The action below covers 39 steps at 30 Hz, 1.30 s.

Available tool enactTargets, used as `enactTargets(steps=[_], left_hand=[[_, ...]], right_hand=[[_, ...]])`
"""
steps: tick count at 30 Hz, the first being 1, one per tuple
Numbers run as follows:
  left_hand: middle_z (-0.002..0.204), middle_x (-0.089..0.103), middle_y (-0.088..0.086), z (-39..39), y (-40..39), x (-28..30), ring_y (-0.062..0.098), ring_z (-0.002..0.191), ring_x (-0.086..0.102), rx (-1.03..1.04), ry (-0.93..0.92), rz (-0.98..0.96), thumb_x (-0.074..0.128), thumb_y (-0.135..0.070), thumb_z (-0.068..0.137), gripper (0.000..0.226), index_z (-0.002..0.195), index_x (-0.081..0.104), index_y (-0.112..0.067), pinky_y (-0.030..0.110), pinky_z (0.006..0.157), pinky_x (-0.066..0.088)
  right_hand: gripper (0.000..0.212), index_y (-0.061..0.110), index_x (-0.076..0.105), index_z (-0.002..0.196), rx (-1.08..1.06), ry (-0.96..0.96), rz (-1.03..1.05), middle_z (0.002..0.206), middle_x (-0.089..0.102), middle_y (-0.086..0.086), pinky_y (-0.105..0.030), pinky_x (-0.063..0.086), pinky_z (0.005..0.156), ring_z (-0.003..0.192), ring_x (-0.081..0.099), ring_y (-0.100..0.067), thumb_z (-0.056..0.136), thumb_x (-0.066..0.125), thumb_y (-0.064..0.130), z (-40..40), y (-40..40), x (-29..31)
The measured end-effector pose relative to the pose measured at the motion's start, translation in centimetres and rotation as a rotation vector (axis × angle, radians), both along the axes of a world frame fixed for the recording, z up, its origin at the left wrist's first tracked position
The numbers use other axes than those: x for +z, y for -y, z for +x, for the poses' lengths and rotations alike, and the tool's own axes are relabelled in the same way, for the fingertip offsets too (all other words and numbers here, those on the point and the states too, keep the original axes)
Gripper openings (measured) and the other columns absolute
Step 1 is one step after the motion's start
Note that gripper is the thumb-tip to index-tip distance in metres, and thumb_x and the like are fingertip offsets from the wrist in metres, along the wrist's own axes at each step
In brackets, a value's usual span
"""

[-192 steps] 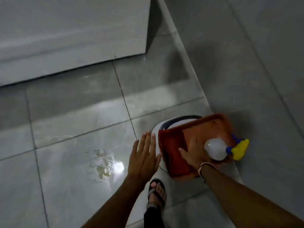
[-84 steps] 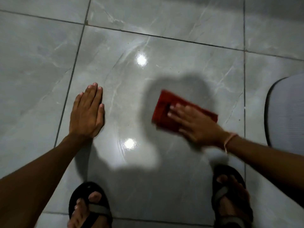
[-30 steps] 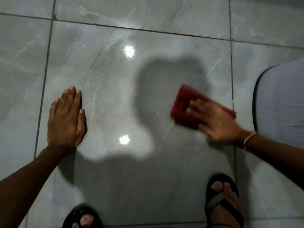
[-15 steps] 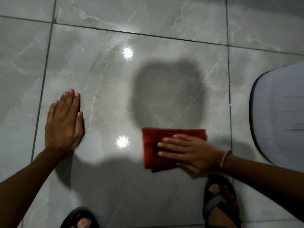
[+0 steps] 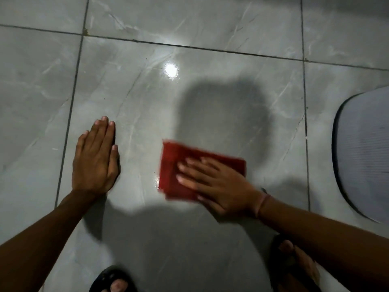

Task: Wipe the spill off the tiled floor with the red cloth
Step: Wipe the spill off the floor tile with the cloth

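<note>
Head view, looking straight down at a tiled floor (image 5: pixel 210 60) of glossy grey, marble-veined tiles with dark grout lines. One bright round light reflection (image 5: pixel 171 70) on the big centre tile, and a smaller glint just left of the cloth's lower edge. Broad soft shadows across the middle and bottom of the tile.

Red cloth (image 5: pixel 174 165) folded into a flat rectangle, lying on the centre tile, a little right of the middle, slightly blurred. Right hand (image 5: pixel 221 184) pressed flat on top of the cloth, fingers spread wide and pointing left, palm overlapping the cloth's right and near part; not gripping, only pressing down. Thin pinkish band (image 5: pixel 262 204) around the right wrist.

Left hand (image 5: pixel 95 159) flat on the bare tile well left of the cloth, fingers straight and close together, pointing away from the body, holding nothing, just beside a grout line. Both forearms reaching in from the bottom corners.

No puddle distinguishable on the tile; cannot tell whether any liquid lies under or around the cloth, beyond the sheen of the floor.

No container in view. At the right edge, a rounded pale grey ribbed surface with a dark rim (image 5: pixel 366 154), only partly in frame; cannot tell what it is.

Along the bottom edge, toes in a dark sandal (image 5: pixel 113 281) at left, and a second sandalled foot (image 5: pixel 294 268) at right, partly under the right forearm.
</note>
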<state>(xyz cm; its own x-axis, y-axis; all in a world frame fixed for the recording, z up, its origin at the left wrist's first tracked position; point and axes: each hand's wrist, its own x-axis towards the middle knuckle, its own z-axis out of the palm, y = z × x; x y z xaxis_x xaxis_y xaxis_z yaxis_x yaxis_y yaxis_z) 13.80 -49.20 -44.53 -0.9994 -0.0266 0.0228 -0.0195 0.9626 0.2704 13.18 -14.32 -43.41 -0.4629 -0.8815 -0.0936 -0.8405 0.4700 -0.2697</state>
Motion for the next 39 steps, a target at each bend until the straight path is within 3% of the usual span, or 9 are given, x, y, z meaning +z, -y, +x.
enactTargets(steps=[3,6,9,11,15,20,25,33,39], left_hand=[[0.167,0.028,0.014,0.0,-0.1,0.1,0.027,0.156,0.023,0.009,-0.007,-0.007,0.032,-0.023,0.102,0.059,0.158,0.029,-0.005,0.047,0.127,0.018],[0.167,0.027,0.014,-0.1,-0.2,0.2,0.027,0.156,0.023,0.012,0.004,-0.014,0.033,-0.023,0.102,0.059,0.158,0.03,-0.004,0.046,0.127,0.017],[0.167,0.026,0.014,-0.1,-0.2,0.2,0.026,0.157,0.021,0.014,0.018,-0.008,0.033,-0.023,0.102,0.059,0.158,0.029,-0.004,0.046,0.128,0.016],[0.167,0.027,0.013,-0.1,-0.2,0.3,0.026,0.157,0.022,0.013,0.018,-0.005,0.033,-0.023,0.102,0.059,0.158,0.029,-0.004,0.046,0.128,0.016],[0.168,0.026,0.012,-0.1,-0.1,0.3,0.025,0.157,0.021,0.012,0.028,-0.025,0.033,-0.023,0.102,0.059,0.159,0.028,-0.006,0.044,0.128,0.016],[0.169,0.022,0.011,0.0,0.0,0.2,0.024,0.158,0.017,0.007,0.049,-0.039,0.03,-0.026,0.103,0.061,0.16,0.024,-0.007,0.043,0.128,0.013],[0.169,0.024,0.013,-0.1,-0.2,0.4,0.025,0.158,0.019,0.01,0.047,-0.033,0.03,-0.026,0.103,0.061,0.159,0.025,-0.006,0.044,0.128,0.014],[0.168,0.026,0.014,-0.1,0.0,0.6,0.027,0.157,0.021,0.011,0.043,-0.022,0.03,-0.027,0.102,0.061,0.159,0.027,-0.006,0.047,0.127,0.016],[0.168,0.023,0.013,-0.2,-0.3,0.8,0.026,0.158,0.019,0.008,0.06,-0.01,0.03,-0.028,0.102,0.062,0.159,0.025,-0.005,0.047,0.128,0.015]], right_hand=[[0.061,0.03,0.017,0.163,0.096,-0.015,0.113,0.174,0.013,0.0,-0.041,0.011,0.131,0.16,0.016,-0.022,0.106,0.035,0.046,0.2,-9.7,0.3],[0.061,0.031,0.007,0.163,-0.133,-0.093,0.21,0.17,0.019,-0.008,-0.045,0.01,0.13,0.157,0.022,-0.03,0.107,0.022,0.051,-7.3,-13.6,0.7],[0.062,0.022,0.017,0.162,-0.439,-0.155,0.119,0.17,0.023,-0.015,-0.055,0.025,0.126,0.158,0.02,-0.036,0.106,0.027,0.046,-15.4,-7.0,1.3],[0.063,0.02,0.022,0.162,-0.503,-0.17,0.068,0.17,0.022,-0.013,-0.052,0.026,0.126,0.159,0.019,-0.034,0.105,0.033,0.044,-18.0,0.5,1.3],[0.062,0.021,0.028,0.161,-0.227,-0.13,0.008,0.171,0.023,-0.008,-0.047,0.021,0.128,0.16,0.017,-0.028,0.104,0.038,0.043,-12.5,8.9,0.7],[0.059,0.025,0.029,0.161,0.14,-0.066,0.012,0.171,0.024,-0.003,-0.046,0.024,0.128,0.16,0.016,-0.022,0.106,0.04,0.043,-2.5,-1.2,0.1],[0.06,0.025,0.021,0.162,-0.007,-0.171,0.109,0.171,0.021,-0.007,-0.048,0.026,0.126,0.16,0.017,-0.027,0.107,0.03,0.047,-9.7,-6.2,0.1],[0.067,0.023,0.023,0.162,-0.322,-0.183,0.093,0.172,0.021,-0.007,-0.052,0.02,0.128,0.16,0.017,-0.026,0.104,0.031,0.054,-13.8,5.4,0.5],[0.06,0.028,0.029,0.161,-0.095,-0.088,0.033,0.171,0.024,-0.003,-0.053,0.014,0.13,0.16,0.017,-0.023,0.105,0.036,0.05,-5.7,1.8,-0.1]])
